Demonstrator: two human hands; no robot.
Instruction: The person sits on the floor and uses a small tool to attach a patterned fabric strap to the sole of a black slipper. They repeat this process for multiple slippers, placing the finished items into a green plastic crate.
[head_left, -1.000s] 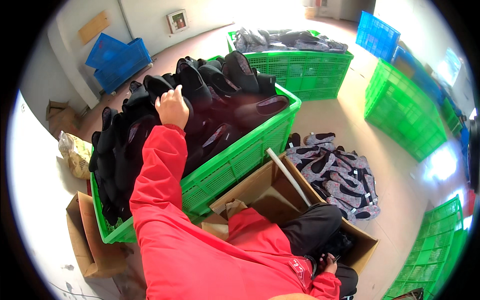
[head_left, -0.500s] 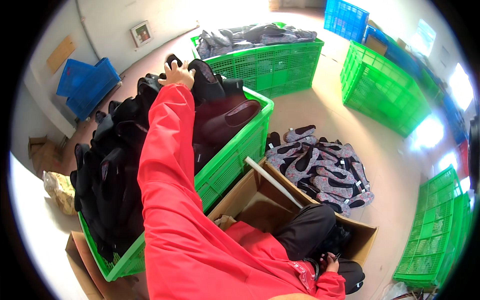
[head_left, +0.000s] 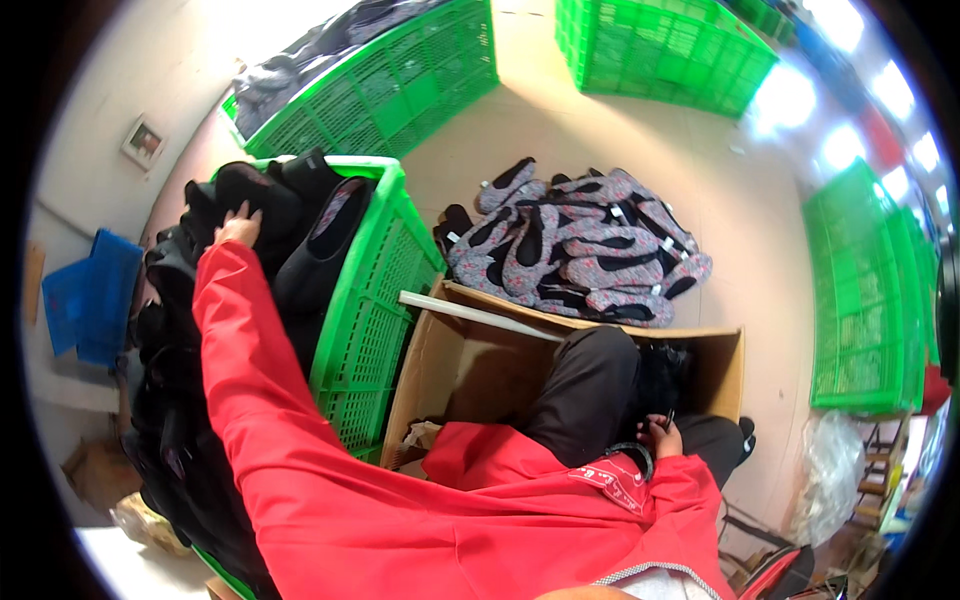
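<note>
My left arm, in a red sleeve, reaches over a green crate (head_left: 375, 290) heaped with black slip-on shoes. On that heap, my left hand (head_left: 238, 228) touches a black shoe (head_left: 262, 190) near the far end, its fingers apart. Another black shoe (head_left: 330, 230) with a patterned lining lies to its right. Near my lap, the fingers of my right hand (head_left: 661, 436) are closed around a small dark object, too small to make out. A black band-like thing (head_left: 635, 455) shows beside that wrist.
An open cardboard box (head_left: 715, 365) surrounds my legs, with a white bar (head_left: 480, 315) across its left corner. Grey patterned slippers (head_left: 590, 240) lie piled on the floor beyond. Green crates (head_left: 660, 60) stand farther off, and stacked green crates (head_left: 865, 300) at the right.
The view has swung to the right and down. My left hand has come slightly nearer along the heap, its fingers less widely spread. My right hand stays by my lap.
</note>
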